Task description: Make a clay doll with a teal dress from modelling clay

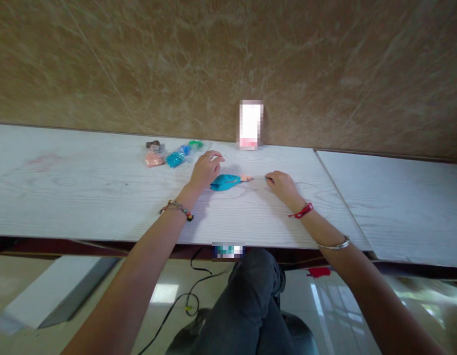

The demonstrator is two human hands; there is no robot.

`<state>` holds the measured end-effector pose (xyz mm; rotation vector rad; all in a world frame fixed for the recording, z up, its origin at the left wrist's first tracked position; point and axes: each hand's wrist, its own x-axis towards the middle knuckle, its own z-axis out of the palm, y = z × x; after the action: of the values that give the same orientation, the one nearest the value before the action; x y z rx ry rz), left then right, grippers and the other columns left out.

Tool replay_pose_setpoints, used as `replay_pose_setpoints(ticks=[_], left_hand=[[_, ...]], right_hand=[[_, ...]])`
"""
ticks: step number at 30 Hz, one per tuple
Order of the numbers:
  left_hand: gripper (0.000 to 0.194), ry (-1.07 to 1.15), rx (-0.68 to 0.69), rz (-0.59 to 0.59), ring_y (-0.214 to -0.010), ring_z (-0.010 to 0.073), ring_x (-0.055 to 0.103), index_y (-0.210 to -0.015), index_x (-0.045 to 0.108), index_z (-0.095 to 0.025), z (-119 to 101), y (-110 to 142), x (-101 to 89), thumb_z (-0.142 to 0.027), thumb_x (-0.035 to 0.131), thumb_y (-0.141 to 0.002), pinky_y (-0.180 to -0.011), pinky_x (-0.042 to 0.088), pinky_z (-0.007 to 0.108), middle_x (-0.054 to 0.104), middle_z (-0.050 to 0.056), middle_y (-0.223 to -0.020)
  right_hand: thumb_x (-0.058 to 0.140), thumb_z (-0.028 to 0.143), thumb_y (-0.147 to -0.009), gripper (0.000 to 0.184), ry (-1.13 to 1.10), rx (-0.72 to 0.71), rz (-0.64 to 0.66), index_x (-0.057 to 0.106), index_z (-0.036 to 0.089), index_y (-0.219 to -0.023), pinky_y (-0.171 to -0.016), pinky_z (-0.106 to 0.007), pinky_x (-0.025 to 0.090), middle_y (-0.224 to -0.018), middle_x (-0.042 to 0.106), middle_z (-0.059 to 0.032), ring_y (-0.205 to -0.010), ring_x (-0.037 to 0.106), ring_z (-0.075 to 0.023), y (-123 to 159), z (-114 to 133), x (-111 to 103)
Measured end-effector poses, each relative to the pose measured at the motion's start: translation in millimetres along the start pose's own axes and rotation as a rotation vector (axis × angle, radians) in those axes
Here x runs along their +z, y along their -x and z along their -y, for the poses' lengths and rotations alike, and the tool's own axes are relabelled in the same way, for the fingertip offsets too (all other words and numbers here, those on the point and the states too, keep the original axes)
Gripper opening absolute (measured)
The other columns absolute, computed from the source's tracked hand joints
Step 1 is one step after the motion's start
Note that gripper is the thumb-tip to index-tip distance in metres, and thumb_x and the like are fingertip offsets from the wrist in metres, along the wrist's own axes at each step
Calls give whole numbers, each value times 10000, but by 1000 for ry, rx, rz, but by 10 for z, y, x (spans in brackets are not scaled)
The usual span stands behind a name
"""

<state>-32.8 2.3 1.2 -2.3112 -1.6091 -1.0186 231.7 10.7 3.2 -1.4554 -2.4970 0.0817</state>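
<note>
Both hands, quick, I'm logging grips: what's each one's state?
Left hand: loosely open beside the blue piece; contact can't be told.
Right hand: closed, pinching a thin stick.

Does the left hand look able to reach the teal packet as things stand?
Probably yes: the teal packet lies just left of the left hand, with nothing visible blocking the way between them.

A white, wood-grained table [409, 207] is backed by a brown, pale-veined wall [199, 59]; the table is divided by a seam [339, 194]; below the table, a glossy floor [298, 291] is marked by bright reflections [165, 293].
</note>
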Motion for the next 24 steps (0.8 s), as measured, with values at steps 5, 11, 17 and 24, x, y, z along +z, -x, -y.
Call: replay_pose_setpoints(ticks=[5, 11, 17, 24], left_hand=[[274, -5, -36, -84, -989, 188, 560, -880, 639, -167, 176, -41, -31, -64, 400, -793, -910, 444, 343, 598, 61, -998], [245, 47, -47, -140, -920, 173, 569, -809, 629, -172, 315, -56, -102, -81, 403, -786, -865, 453, 325, 605, 41, -912], [243, 67, -14, -61, -874, 161, 563, -767, 633, -166, 262, -57, -72, -87, 404, -783, -847, 450, 307, 612, 36, -889], [226, 73, -108, -137, -861, 169, 571, -708, 614, -169, 315, -59, -107, -68, 415, -739, -834, 453, 308, 612, 39, -834]], right_hand=[[451, 110, -888, 316, -10, -167, 0, 664, 147, -1120, -827, -270, 425, -1039, 674, -119, -958, 594, -195, 43, -41, 23], [477, 287, -911, 291, 158, 5, 10, 724, 134, -926, -706, -299, 425, -987, 652, -149, -873, 600, -229, 61, 30, -27], [482, 160, -874, 282, 17, 7, -48, 693, 126, -1058, -749, -275, 426, -926, 680, -119, -854, 614, -203, 28, 24, 18], [471, 178, -887, 271, -56, -32, -82, 732, 126, -941, -787, -287, 441, -905, 695, -120, -870, 623, -208, 3, -93, 82]])
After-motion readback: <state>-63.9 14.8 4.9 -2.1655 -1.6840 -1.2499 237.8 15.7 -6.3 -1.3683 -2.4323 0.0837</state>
